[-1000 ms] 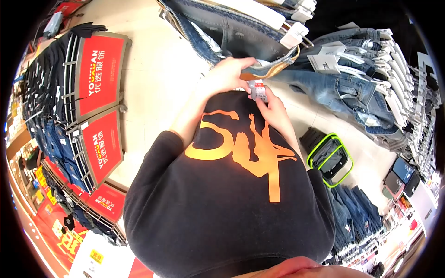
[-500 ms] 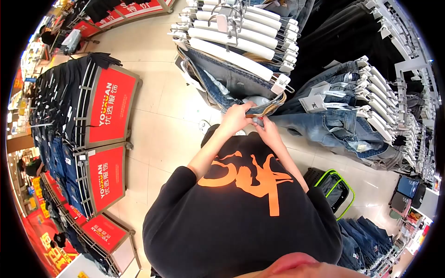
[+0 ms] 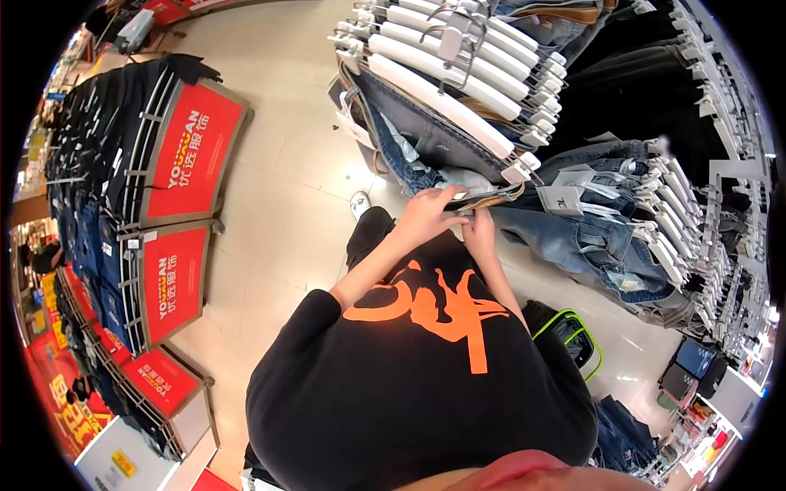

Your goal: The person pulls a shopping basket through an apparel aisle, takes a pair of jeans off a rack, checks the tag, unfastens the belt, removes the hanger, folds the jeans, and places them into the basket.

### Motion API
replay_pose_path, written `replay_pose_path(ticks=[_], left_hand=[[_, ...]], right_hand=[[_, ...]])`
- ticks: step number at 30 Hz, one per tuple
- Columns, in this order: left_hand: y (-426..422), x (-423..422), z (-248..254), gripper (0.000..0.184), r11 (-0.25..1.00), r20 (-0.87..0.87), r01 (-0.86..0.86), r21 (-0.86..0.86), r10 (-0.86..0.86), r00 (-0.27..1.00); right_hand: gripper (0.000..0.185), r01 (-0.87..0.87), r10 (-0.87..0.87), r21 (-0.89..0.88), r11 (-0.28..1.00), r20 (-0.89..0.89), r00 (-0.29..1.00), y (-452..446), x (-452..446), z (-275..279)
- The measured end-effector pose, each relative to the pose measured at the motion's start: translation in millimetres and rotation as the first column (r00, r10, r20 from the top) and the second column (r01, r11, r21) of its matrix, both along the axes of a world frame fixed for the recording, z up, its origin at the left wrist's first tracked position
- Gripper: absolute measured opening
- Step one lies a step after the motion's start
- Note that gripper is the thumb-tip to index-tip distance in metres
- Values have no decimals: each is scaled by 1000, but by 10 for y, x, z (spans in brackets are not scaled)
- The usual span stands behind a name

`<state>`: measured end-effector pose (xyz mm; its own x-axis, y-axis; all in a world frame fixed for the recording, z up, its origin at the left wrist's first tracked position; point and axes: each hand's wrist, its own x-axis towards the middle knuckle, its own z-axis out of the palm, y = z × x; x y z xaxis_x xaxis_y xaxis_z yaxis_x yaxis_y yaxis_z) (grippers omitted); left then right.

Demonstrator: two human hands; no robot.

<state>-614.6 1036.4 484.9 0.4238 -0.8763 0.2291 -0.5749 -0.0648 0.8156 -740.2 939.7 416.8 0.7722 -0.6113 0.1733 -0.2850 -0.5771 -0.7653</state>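
A pair of blue jeans [image 3: 426, 131] hangs by its waistband from a white clip hanger [image 3: 442, 102] at the front of a rack. My left hand [image 3: 430, 219] is closed on the near waist edge, its fingers reaching over the fabric. Close beside it, my right hand [image 3: 480, 231] pinches the same waistband, thumb and fingers together. A small grey piece shows between the two hands, mostly covered by fingers; I cannot make out what it is. The jeans' inside, with a pale pocket lining [image 3: 465, 178], faces up.
More white hangers with jeans [image 3: 606, 237] crowd the rack on the right, one with a white size tag [image 3: 560, 200]. A black basket with a green rim [image 3: 588, 360] stands on the floor at lower right. Clothing bins with red signs [image 3: 196, 151] line the left side.
The view has shifted, so the rack sits further right. My hands stay at the waistband; the grey piece is now more covered by my fingers.
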Motion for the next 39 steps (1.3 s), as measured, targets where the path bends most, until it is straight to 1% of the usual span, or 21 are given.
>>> replay_pose_path(ticks=[1, 4, 5, 7, 10, 11, 14, 15, 16, 17, 20, 21, 24, 25, 28, 29, 32, 33, 36, 37, 39], left_hand=[[15, 42, 11, 43, 1000, 15, 3, -17, -3, 1000], [15, 144, -5, 42, 999, 6, 37, 23, -37, 999], [16, 166, 6, 42, 997, -17, 49, 61, -48, 999], [16, 220, 64, 41, 988, -65, 80, 136, -72, 995], [76, 277, 77, 40, 996, 16, 87, -27, -86, 996], [117, 329, 105, 37, 992, -57, 121, -45, -123, 991], [271, 608, 157, 33, 985, -103, 98, -144, -113, 988], [310, 728, 107, 28, 983, -44, 54, -174, -62, 997], [357, 852, 65, 27, 984, -40, 7, -176, -14, 999], [410, 976, 28, 26, 983, -37, -39, -178, 33, 999], [560, 1268, -37, 27, 975, -78, -179, -133, 169, 983], [593, 1342, -62, 28, 969, -96, -224, -108, 214, 972], [655, 1510, -153, 32, 954, -186, -251, -163, 221, 958], [688, 1579, -194, 39, 973, -219, -195, -122, 165, 962], [728, 1730, -267, 43, 999, -173, -46, -1, 46, 984], [741, 1793, -398, 46, 999, -179, 45, -9, -46, 983], [703, 1882, -580, 45, 983, -179, 183, 6, -179, 967], [686, 1896, -558, 42, 982, -136, 187, 25, -182, 974], [619, 1939, -709, 39, 967, -201, 251, 43, -238, 950], [605, 1949, -734, 36, 964, -201, 261, 52, -246, 948], [591, 1926, -756, 36, 972, -230, 229, 45, -213, 950]], right_hand=[[28, -8, 10, 55, 998, -30, 1000, 38, 26, -13], [33, -4, 5, 79, 997, -11, 1000, 89, 123, -100], [34, 5, -1, 69, 998, -59, 998, 90, 139, -119], [32, 50, -50, 56, 997, -11, 999, 114, 193, -104], [33, 168, -170, 61, 984, 37, 985, 202, 304, -100], [34, 227, -229, 59, 972, 37, 973, 229, 329, -131], [40, 407, -407, 14, 913, 93, 909, 322, 469, -134], [42, 472, -469, 6, 882, 115, 876, 341, 544, -119], [43, 534, -529, 0, 845, 136, 837, 355, 611, -111], [45, 556, -544, -15, 831, 187, 818, 371, 649, -167], [47, 527, -520, -130, 840, 87, 850, 438, 732, -230], [46, 549, -544, -96, 830, 75, 836, 497, 804, -175], [44, 586, -583, 39, 809, 170, 794, 653, 1008, -40], [47, 614, -618, 83, 785, 176, 766, 698, 1055, -65], [54, 701, -716, 150, 697, 209, 667, 820, 1200, -73], [63, 703, -743, 241, 669, 192, 641, 856, 1219, -89], [71, 712, -777, 313, 629, 250, 578, 963, 1321, -154], [77, 748, -806, 301, 591, 182, 564, 1030, 1357, -153], [79, 712, -821, 458, 532, 75, 566, 1259, 1484, -122], [74, 739, -836, 442, 508, 45, 547, 1339, 1541, -182], [65, 691, -755, 436, 576, -39, 654, 1449, 1573, -214]])
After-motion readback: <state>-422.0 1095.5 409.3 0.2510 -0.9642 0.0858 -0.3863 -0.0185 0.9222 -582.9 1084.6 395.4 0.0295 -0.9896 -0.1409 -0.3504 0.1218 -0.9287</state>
